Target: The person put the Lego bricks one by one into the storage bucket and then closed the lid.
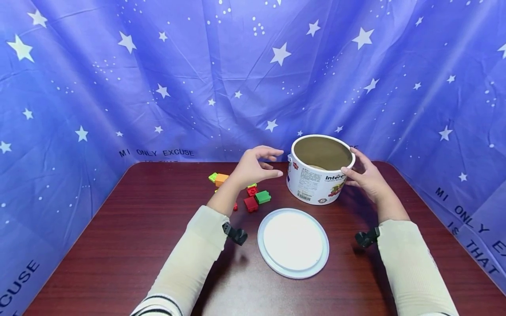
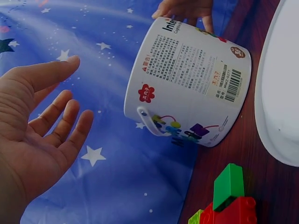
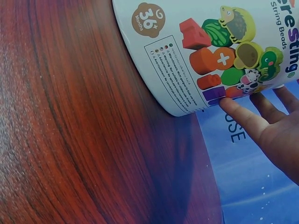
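A white round bucket with printed labels and a raised rim stands upright at the back right of the table, its mouth uncovered. My right hand touches the bucket's right side, thumb near the rim and the other fingers spread along the wall. In the right wrist view, extended fingertips meet the printed wall. To the left of the bucket, my left hand is held apart from it, thumb and fingers parted with nothing between them. The left wrist view shows a small handle lug on the bucket's side.
A white round lid lies flat in front of the bucket. Near the left forearm are several toy building blocks, among them a green block, a red block and an orange block. A blue star-patterned curtain surrounds the table.
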The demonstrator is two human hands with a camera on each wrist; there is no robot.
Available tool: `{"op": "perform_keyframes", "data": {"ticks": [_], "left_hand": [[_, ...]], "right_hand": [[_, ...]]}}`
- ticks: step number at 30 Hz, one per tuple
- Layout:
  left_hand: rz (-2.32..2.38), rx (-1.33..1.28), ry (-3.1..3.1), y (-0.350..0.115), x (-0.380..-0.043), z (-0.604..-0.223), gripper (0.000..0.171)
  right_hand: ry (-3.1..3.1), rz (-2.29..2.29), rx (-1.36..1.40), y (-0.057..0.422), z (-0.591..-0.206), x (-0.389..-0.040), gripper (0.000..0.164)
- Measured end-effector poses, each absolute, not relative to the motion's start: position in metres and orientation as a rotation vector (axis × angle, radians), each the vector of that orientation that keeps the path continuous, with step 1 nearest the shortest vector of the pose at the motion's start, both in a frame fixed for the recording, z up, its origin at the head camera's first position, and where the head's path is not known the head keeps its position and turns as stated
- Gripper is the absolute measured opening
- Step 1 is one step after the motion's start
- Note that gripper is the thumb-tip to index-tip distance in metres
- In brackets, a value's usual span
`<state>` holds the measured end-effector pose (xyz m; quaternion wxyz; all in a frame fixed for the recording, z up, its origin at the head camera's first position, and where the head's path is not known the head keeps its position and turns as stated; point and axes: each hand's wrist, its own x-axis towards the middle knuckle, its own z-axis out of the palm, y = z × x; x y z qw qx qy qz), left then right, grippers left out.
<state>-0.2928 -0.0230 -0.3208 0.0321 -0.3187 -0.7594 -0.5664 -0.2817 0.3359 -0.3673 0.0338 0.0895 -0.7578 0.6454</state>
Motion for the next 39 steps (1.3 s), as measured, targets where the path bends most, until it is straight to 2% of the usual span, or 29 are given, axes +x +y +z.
{"op": "perform_keyframes", "data": {"ticks": [33,39], "left_hand": [[-1.864,-0.848,-2.271,-0.093,-0.265,-0.347,0.054],[-1.803,-0.803,-2.314,-0.110,-0.265,-0.355,0.050]], "right_hand": [[-2.327,1.997,0.265,0.335,-0.367,-0.280,0.081],[-2.328,2.000,0.265,0.336,-0.367,-0.281,0.081]]}}
